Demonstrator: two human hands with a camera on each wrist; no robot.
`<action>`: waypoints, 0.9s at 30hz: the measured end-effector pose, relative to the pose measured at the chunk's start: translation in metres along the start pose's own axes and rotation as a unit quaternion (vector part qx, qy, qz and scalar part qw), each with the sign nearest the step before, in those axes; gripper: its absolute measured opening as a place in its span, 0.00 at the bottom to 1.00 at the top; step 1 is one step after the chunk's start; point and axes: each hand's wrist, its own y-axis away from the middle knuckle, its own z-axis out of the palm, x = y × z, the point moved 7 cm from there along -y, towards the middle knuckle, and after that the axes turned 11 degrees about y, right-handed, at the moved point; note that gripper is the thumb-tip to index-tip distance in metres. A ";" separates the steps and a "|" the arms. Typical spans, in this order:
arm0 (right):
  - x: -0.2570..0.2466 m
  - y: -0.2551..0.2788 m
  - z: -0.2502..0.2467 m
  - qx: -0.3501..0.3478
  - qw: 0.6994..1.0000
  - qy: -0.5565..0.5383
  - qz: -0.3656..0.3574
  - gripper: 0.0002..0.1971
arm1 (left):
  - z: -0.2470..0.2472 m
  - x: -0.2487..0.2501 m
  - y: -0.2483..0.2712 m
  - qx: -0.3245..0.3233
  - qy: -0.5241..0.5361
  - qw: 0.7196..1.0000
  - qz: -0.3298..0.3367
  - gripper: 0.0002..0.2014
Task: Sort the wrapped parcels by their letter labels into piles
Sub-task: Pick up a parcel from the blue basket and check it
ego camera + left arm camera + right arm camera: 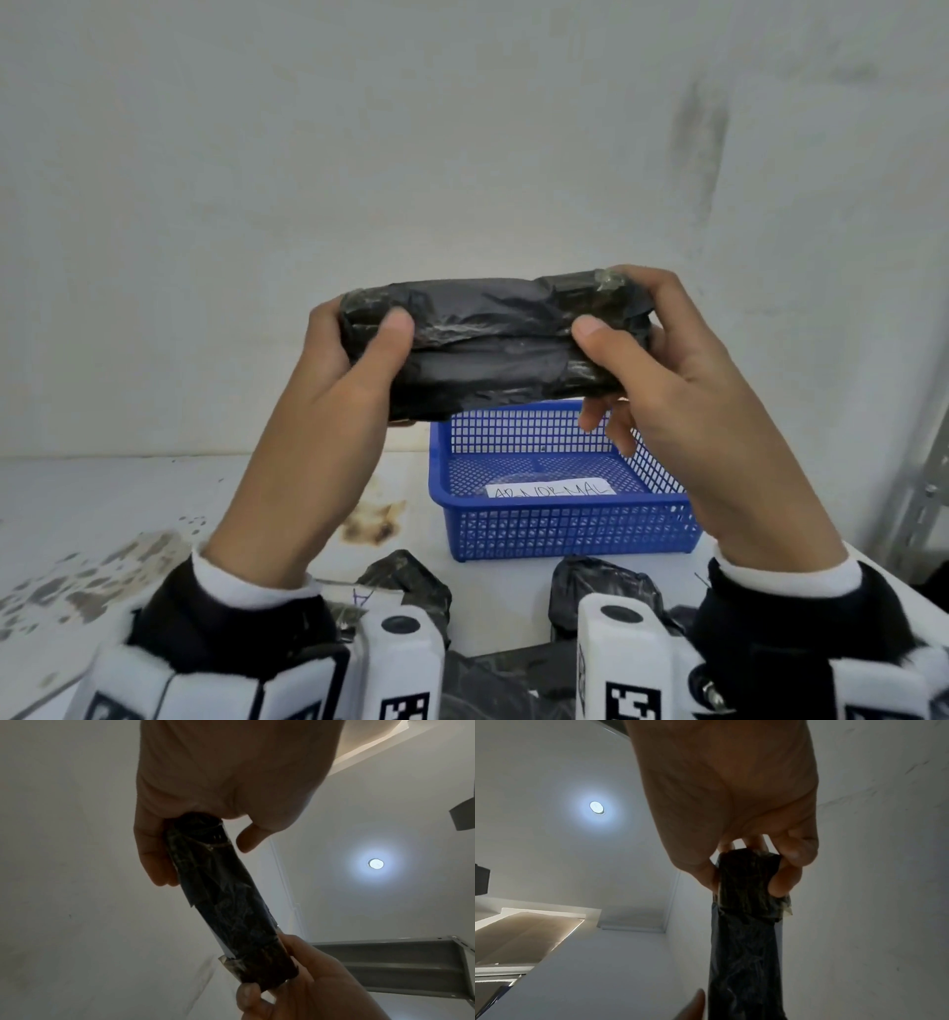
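Two hands are holding one black wrapped parcel (488,344) up in the air, well above the worktop (128,514): the left hand (334,370) is gripping its left end with the thumb curled over the near face, and the right hand (662,354) is clamping the opposite end the same way. The parcel's long axis is running straight from one hand across to the other, roughly level, with a plain crinkled face turned toward the person and no letter showing there. The step in hand looks like the check for the label, so the next move probably calls for both hands rolling the parcel about that long axis until the letter is facing up, then carrying it to the matching pile. Below the right hand a blue basket (565,529) is sitting on the worktop with a paper slip (552,490) inside that seems to read "ABNORMAL". Near both wrists more black parcels (411,580) are lying on the worktop, one beside a slip marked with what looks like an A.
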 end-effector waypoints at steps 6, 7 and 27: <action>-0.007 0.003 0.000 0.007 1.000 0.004 -0.018 0.06 | -0.001 0.002 0.000 0.001 -0.009 1.000 0.025 0.04; -0.006 0.003 0.001 0.009 1.000 0.005 -0.015 0.06 | -0.001 0.003 0.000 0.000 -0.008 0.999 0.032 0.05; -0.013 0.008 0.005 0.012 0.998 0.060 -0.026 0.26 | 0.004 0.013 0.010 0.031 -0.072 0.996 0.050 0.35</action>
